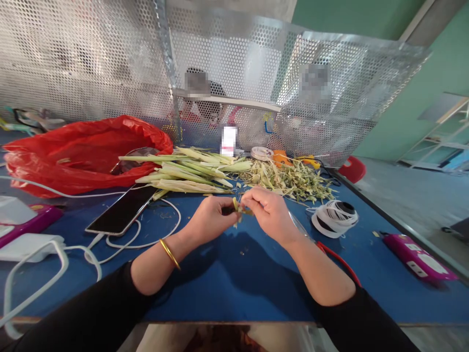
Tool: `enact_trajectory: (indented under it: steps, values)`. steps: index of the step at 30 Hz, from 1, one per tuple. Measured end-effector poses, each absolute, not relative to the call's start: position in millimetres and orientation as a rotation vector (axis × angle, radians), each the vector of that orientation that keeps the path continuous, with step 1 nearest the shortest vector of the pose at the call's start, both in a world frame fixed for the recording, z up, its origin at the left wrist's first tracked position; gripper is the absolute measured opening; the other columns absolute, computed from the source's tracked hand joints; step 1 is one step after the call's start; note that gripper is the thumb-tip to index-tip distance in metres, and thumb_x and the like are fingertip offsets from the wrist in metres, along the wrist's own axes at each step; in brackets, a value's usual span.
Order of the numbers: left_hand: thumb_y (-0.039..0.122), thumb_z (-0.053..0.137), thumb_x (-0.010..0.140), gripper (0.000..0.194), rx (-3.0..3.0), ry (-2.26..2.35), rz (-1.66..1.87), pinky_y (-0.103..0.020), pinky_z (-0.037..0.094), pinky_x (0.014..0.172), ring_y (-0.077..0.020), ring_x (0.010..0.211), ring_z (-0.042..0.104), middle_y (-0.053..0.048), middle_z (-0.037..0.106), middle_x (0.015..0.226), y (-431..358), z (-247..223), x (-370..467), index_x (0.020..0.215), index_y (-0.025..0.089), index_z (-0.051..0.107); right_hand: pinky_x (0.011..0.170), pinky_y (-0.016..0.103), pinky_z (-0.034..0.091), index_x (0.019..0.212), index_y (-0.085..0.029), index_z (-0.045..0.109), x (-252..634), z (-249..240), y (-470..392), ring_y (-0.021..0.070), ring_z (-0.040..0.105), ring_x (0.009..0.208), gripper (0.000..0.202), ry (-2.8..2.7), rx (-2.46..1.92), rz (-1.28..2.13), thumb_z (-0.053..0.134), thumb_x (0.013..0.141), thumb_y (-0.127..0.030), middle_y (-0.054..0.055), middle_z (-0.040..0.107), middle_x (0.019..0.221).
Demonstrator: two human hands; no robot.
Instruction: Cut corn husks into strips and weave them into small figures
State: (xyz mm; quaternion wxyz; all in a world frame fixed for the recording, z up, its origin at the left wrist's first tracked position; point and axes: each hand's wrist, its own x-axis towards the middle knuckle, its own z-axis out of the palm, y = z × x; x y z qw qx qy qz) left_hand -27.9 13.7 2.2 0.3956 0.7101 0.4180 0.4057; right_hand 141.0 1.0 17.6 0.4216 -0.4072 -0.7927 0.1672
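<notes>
My left hand [214,217] and my right hand [273,212] meet over the middle of the blue table. Both pinch a small pale yellow-green piece of leaf [235,202], partly hidden by the fingers. Just beyond them lies a bundle of long pale green leaf strips [190,171]. To its right is a heap of small twisted leaf pieces [293,181]. Scissors [335,255] with red handles lie partly under my right forearm.
A red plastic bag [84,151] is at the back left, near a phone [122,210] and white cables. On the right are a white cord spool [335,218] and a purple packet [415,256]. A perforated metal screen [227,54] borders the far side, with people behind it.
</notes>
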Motion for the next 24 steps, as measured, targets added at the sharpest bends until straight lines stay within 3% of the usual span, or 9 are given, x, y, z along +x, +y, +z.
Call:
enact_trajectory:
  steps: [4,11,14,17,21,24]
  values:
    - [0.023,0.065,0.07,0.009,1.634,0.794,0.859,-0.022,0.042,0.059,-0.0117,0.061,0.054,0.001,0.06,0.065,10.0,6.5,-24.9,0.073,0.015,0.062,0.062,0.026,0.038,0.07,-0.02,0.06,150.2,19.8,9.0,0.0132,0.05,0.061,0.018,-1.911,-1.123,0.552,0.051,0.086,-0.022,-0.001,0.056,0.064]
    - [0.023,0.072,0.068,0.03,1.417,0.714,0.891,-0.026,0.047,0.067,-0.0132,0.065,0.061,0.0,0.067,0.072,7.8,11.7,-24.5,0.094,0.018,0.058,0.055,0.024,0.036,0.065,-0.017,0.06,154.1,12.6,19.8,0.01,0.046,0.054,0.019,-1.633,-1.176,1.119,0.062,0.076,-0.032,-0.004,0.052,0.057]
    - [0.026,0.071,0.069,0.022,1.448,0.757,0.943,-0.027,0.048,0.069,-0.0141,0.067,0.061,-0.002,0.068,0.074,7.5,13.1,-24.7,0.088,0.015,0.066,0.054,0.024,0.037,0.064,-0.016,0.06,154.8,7.1,21.9,0.0096,0.046,0.051,0.015,-1.611,-1.186,1.241,0.063,0.072,-0.029,-0.003,0.055,0.057]
    - [0.03,0.069,0.07,0.018,1.494,0.857,1.067,-0.027,0.048,0.072,-0.015,0.069,0.061,-0.003,0.069,0.074,10.6,11.8,-25.1,0.077,0.013,0.07,0.054,0.024,0.038,0.063,-0.016,0.059,155.1,4.8,21.9,0.0095,0.046,0.05,0.017,-1.664,-1.214,1.211,0.061,0.074,-0.029,-0.004,0.053,0.055]
    - [0.029,0.065,0.071,0.02,1.563,1.09,1.227,-0.026,0.048,0.069,-0.0164,0.072,0.062,-0.002,0.071,0.078,18.8,4.2,-26.8,0.082,0.014,0.07,0.053,0.023,0.035,0.068,-0.017,0.059,150.9,10.8,14.5,0.0099,0.045,0.048,0.018,-1.867,-1.267,1.014,0.051,0.083,-0.023,-0.006,0.047,0.049]
    - [0.027,0.062,0.072,0.018,1.704,1.187,1.251,-0.026,0.048,0.069,-0.0168,0.073,0.063,-0.001,0.07,0.077,22.2,-1.2,-28.0,0.082,0.014,0.069,0.058,0.022,0.035,0.07,-0.018,0.058,145.0,16.1,6.6,0.0104,0.047,0.055,0.018,-2.023,-1.148,0.743,0.049,0.086,-0.018,-0.004,0.05,0.057]
